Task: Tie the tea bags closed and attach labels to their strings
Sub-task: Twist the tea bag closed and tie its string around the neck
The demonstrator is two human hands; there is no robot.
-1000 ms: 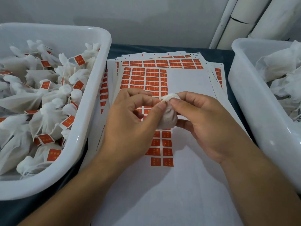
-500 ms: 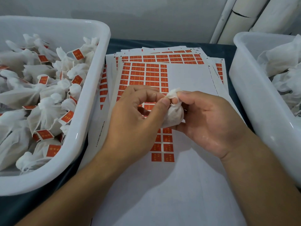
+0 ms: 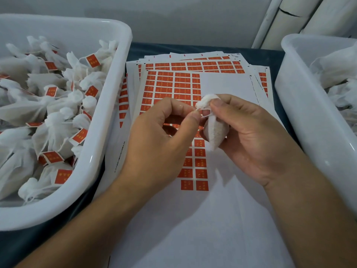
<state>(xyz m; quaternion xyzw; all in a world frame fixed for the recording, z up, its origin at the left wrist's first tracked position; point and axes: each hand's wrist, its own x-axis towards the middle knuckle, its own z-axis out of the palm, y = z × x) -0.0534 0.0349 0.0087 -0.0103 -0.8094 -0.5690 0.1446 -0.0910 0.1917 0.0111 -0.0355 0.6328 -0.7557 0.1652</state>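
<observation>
Single view only, head-worn, wide-angle; no second view to overlap with. Looks forward and steeply down from above the near edge of the stack of white paper sheets printed with orange-red rectangular labels [image 3: 173, 88], which sits centre frame and close. Straight edges bow toward the frame borders. Left of the stack, a white plastic rectangular tub [image 3: 108, 132] is cut off by the left edge; right of it, a second white plastic tub [image 3: 301, 120] is cut off by the right edge. Beyond the stack, a grey wall [image 3: 193, 22] closes off the top. Both forearms enter from the bottom edge, nearest the lens.
</observation>
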